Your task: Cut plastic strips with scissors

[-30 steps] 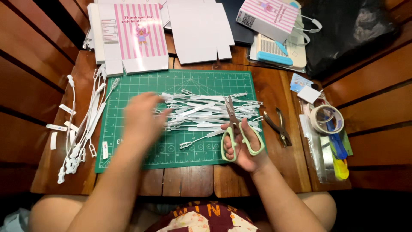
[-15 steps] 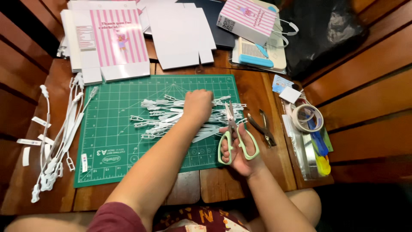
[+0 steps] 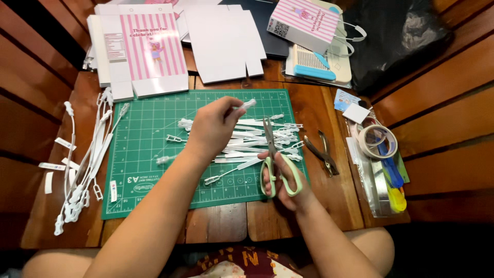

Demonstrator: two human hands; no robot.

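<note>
Scissors (image 3: pixel 277 163) with pale green handles sit in the right hand (image 3: pixel 285 180), blades pointing away and nearly closed, fingers threaded through the loops and curled shut on them; that hand has barely moved from a second ago. The left hand (image 3: pixel 213 128) has changed: a second ago it lay blurred over the left of the green cutting mat (image 3: pixel 149 154), then reached into the pile of white plastic strips (image 3: pixel 252 141), and now it is lifted just above that pile, fingers pinching one white strip (image 3: pixel 247 104) whose rounded end sticks out beyond the fingertips. So a single strip has been picked out and hangs just left of the scissor tips, not yet between the blades. Beyond the fingers, a pink striped box (image 3: pixel 307 23) stands closed, contents hidden, and flat unfolded box sheets (image 3: pixel 149 49) hold nothing. Right of the scissors lie pliers (image 3: pixel 321 153) and a tape roll (image 3: pixel 378 140) on the bench (image 3: pixel 221 224).
</note>
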